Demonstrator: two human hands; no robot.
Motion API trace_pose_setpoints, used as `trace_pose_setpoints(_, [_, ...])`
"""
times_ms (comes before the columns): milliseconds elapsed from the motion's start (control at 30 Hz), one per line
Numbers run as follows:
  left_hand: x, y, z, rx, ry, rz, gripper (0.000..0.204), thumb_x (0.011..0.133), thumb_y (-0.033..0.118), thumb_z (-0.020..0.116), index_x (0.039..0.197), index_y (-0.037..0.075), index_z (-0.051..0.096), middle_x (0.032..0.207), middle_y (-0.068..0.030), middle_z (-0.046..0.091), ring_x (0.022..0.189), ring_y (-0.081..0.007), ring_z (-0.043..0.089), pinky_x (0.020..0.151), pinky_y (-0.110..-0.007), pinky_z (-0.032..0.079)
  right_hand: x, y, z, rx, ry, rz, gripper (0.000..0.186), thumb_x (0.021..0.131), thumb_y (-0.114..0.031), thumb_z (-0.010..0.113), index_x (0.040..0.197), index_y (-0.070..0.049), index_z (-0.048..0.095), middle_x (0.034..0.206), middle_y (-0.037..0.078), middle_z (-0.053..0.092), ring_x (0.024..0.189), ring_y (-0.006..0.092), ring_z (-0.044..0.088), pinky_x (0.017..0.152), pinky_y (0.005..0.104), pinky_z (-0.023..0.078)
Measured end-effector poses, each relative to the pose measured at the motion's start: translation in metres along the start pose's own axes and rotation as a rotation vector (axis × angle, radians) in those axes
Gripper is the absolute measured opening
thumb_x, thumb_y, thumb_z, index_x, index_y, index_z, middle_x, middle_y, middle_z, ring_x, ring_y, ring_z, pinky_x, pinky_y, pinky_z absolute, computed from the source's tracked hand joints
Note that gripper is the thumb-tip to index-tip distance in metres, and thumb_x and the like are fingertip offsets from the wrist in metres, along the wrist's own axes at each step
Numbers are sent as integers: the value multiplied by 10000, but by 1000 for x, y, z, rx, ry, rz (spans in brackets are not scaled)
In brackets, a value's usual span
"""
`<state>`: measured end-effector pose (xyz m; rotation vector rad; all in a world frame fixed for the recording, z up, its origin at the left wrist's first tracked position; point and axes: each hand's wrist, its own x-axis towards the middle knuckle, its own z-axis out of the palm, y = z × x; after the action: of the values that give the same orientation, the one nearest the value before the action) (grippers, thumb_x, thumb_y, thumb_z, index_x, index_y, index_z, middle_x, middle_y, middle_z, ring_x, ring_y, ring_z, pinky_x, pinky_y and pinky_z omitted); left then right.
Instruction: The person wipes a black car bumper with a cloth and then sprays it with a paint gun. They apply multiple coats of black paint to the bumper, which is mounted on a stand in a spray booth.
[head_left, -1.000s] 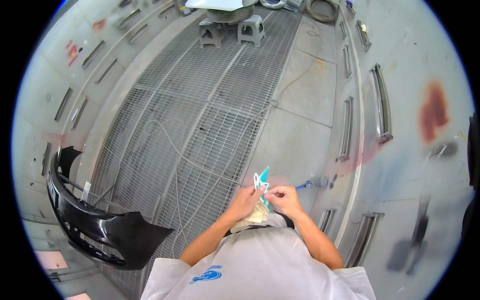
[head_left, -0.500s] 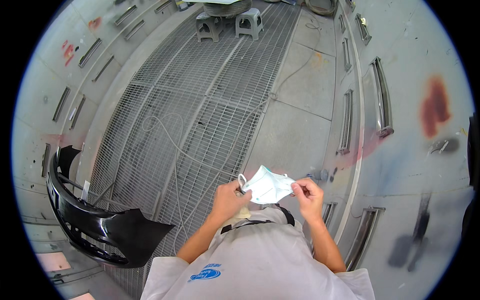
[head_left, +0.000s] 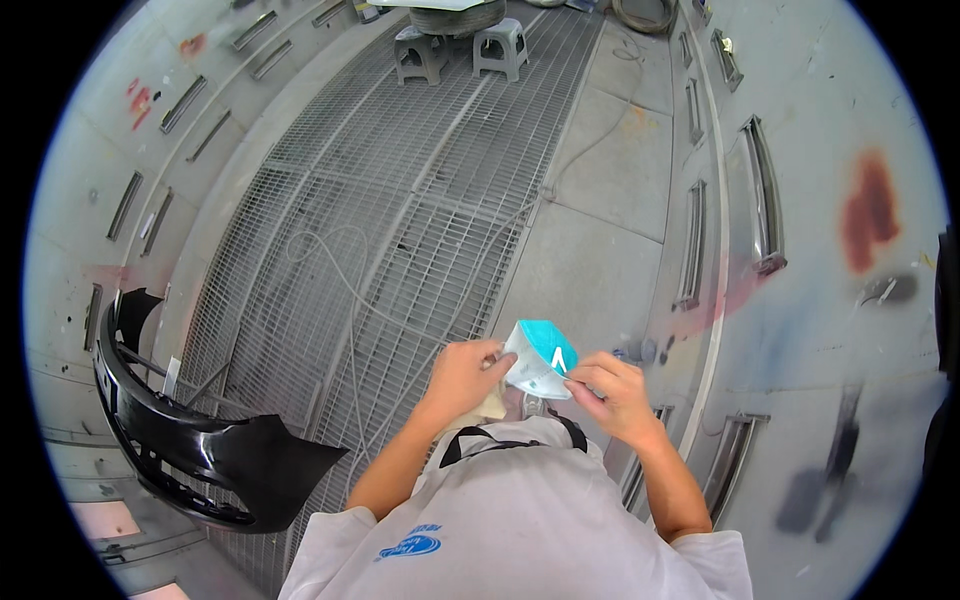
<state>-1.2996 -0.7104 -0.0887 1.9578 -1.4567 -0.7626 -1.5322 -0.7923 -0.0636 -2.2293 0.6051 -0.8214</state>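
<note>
A person holds a face mask (head_left: pixel 532 374) up in both bare hands, in front of the body and, as seen from above, just to the right of the near part of the floor grate (head_left: pixel 300 205). The mask is partly folded, one side turquoise and the other white, with a short white strap (head_left: pixel 559 360) lying across the turquoise side. The left hand (head_left: pixel 464 376), nearest the grate, has its thumb and fingers closed in a pinch on the mask's left edge. The right hand (head_left: pixel 615 396), farther out from the grate, pinches the mask's right lower corner between thumb and fingertips, close to the strap's lower end. Whether that pinch takes in the strap as well, one cannot tell. A piece of pale yellow cloth (head_left: pixel 488 408) shows beneath the left hand, near the grate's right edge; what holds it is hidden. The person wears a light grey shirt (head_left: pixel 540 510), seen at the near end of the grate. A glossy black car bumper (head_left: pixel 250 465) stands at the grate's near left, partly covering it. A thin pale hose (head_left: pixel 345 287) loops over the grate. At its far end stand two grey stools (head_left: pixel 420 62), side by side, with a round, tyre-like thing (head_left: pixel 458 20) above them and a pale panel (head_left: pixel 445 3) on top of that.
</note>
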Motion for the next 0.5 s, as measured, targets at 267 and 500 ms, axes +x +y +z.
trace_pose_setpoints(267, [-24, 38, -17, 53, 18, 253, 156, 824, 169, 726, 819, 29, 657, 940, -79, 685, 680, -227, 653, 625, -323, 519, 22, -21, 8, -109, 358, 158, 226, 729, -17, 728, 952, -24, 687, 875, 109, 687, 748, 289, 678, 655, 344, 543])
trace_pose_setpoints(500, [-25, 34, -39, -150, -82, 143, 162, 762, 97, 734, 872, 37, 631, 823, -57, 688, 690, -217, 667, 648, -300, 514, 12, -12, -19, 44, 112, 343, 232, 793, 10, 655, 1023, 2, 693, 881, 148, 718, 747, 260, 707, 663, 330, 548])
